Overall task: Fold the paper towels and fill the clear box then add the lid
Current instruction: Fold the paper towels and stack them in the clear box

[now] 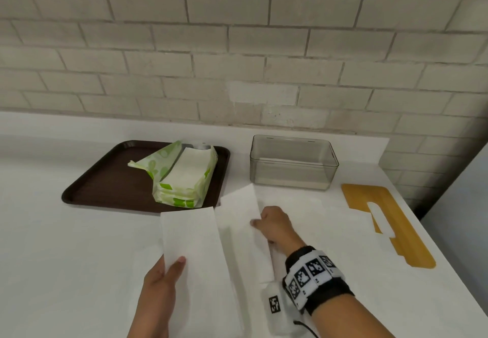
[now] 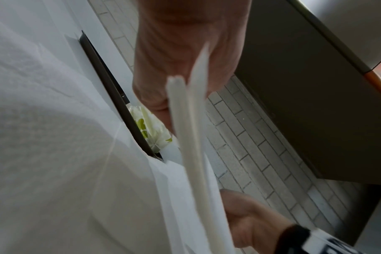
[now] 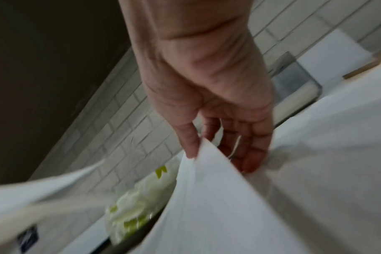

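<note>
My left hand (image 1: 176, 265) pinches the near end of a long white paper towel panel (image 1: 192, 242), thumb on top. My right hand (image 1: 257, 222) pinches the edge of a second white panel (image 1: 241, 213) raised beside it. I cannot tell whether the two are one sheet. In the left wrist view the towel (image 2: 185, 137) runs edge-on from my left hand (image 2: 174, 77). In the right wrist view my thumb and fingers (image 3: 246, 154) grip a towel edge (image 3: 218, 197). The clear box (image 1: 293, 163) stands open at the back right with a low layer of towels inside. The tan lid (image 1: 396, 229) lies flat to its right.
A dark brown tray (image 1: 105, 179) at the back left carries an opened green-and-white pack of paper towels (image 1: 184, 176). The white counter ends at a brick wall behind and drops off at the right past the lid.
</note>
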Available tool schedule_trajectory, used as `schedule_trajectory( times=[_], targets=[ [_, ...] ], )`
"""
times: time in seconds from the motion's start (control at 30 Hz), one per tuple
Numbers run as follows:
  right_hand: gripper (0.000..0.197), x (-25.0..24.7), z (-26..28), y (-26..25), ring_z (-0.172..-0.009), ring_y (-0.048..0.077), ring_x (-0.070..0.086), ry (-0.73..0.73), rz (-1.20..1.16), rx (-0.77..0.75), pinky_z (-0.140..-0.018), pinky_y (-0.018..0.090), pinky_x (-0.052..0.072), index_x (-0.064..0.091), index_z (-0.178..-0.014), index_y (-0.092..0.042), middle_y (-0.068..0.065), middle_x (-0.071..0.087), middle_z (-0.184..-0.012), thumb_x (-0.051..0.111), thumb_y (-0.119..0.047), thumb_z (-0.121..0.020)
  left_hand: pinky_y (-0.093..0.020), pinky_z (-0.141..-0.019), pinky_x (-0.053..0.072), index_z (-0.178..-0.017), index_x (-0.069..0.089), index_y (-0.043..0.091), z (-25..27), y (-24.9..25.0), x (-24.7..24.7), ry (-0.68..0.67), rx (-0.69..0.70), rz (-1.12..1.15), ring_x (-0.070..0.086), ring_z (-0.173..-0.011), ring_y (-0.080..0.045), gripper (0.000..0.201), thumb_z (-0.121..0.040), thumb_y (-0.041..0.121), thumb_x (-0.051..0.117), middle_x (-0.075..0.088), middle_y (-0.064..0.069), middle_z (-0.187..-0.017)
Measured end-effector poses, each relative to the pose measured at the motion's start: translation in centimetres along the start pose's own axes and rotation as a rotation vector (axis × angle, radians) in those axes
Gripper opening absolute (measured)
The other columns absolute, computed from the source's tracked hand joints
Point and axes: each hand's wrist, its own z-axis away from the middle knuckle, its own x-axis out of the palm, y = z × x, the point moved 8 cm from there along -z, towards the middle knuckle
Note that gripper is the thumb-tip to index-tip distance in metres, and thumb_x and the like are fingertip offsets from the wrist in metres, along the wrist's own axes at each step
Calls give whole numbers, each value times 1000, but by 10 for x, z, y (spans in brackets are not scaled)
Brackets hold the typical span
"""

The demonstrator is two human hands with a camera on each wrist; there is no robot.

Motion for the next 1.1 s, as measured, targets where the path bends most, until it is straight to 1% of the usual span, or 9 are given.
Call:
schedule_trajectory(
  times=[0.07,0.2,0.37,0.57,0.67,0.73,0.8,0.97,1.1],
  targets=[
    [29,-26,11,0,-58,12,39,71,-281,-4,-49,23,28,35,-68,-16,-2,41,-68,53,-11,-90,-44,-92,46,-116,63,7,0,1,3,-18,-9,11,63,-95,-32,25,-93,8,52,69,-12,-99],
    [19,-85,55,-8,-71,16,60,191,-747,-54,-59,26,46,54,-98,-14,5,65,-89,48,1,-90,-46,-93,47,-113,64,11,0,5,18,-71,-47,55,65,-94,-32,23,-94,13,53,71,-12,-100],
    [19,-138,124,-38,-80,7,69,160,-1120,-345,-67,22,56,68,-94,-23,-6,74,-89,49,-20,-95,-51,-95,47,-108,66,16,3,16,59,-196,-105,103,67,-96,-32,22,-95,25,51,74,-9,-99],
    [29,-102,126,-26,-59,18,52,428,-338,-323,-56,26,40,54,-85,-10,7,57,-65,41,-32,-97,-45,-106,39,-126,57,21,17,25,111,-298,-133,111,56,-117,-23,50,-88,53,52,62,2,-125],
    [25,-85,130,-10,-59,14,53,479,-75,-280,-54,25,41,45,-96,-22,-3,52,-62,33,-43,-95,-32,-90,51,-117,61,20,33,28,136,-446,-141,122,66,-103,-15,49,-88,56,44,70,3,-110],
    [21,-88,136,-1,-61,11,55,509,-119,-265,-58,26,45,43,-96,-25,-6,56,-65,37,-46,-94,-28,-76,55,-109,65,19,43,34,146,-503,-40,59,71,-89,-13,27,-92,33,51,75,4,-96],
    [20,-97,137,11,-60,7,49,500,-307,-235,-58,21,42,46,-87,-21,-4,53,-66,46,-40,-93,-38,-83,55,-110,66,16,43,34,146,-489,4,37,71,-91,-20,22,-90,18,57,75,-1,-97],
    [12,-104,135,35,-94,15,56,449,-501,-160,-83,28,48,57,-89,-20,-4,60,-95,55,-32,-91,-49,-90,52,-107,66,13,37,28,147,-473,-31,92,69,-94,-29,20,-89,17,59,74,-7,-98],
    [6,-114,147,25,-84,5,58,499,-482,-226,-67,11,45,56,-85,-27,-11,62,-91,55,-29,-91,-51,-96,48,-109,66,15,35,21,150,-446,-21,54,68,-98,-28,20,-92,17,56,74,-4,-100]
  ],
)
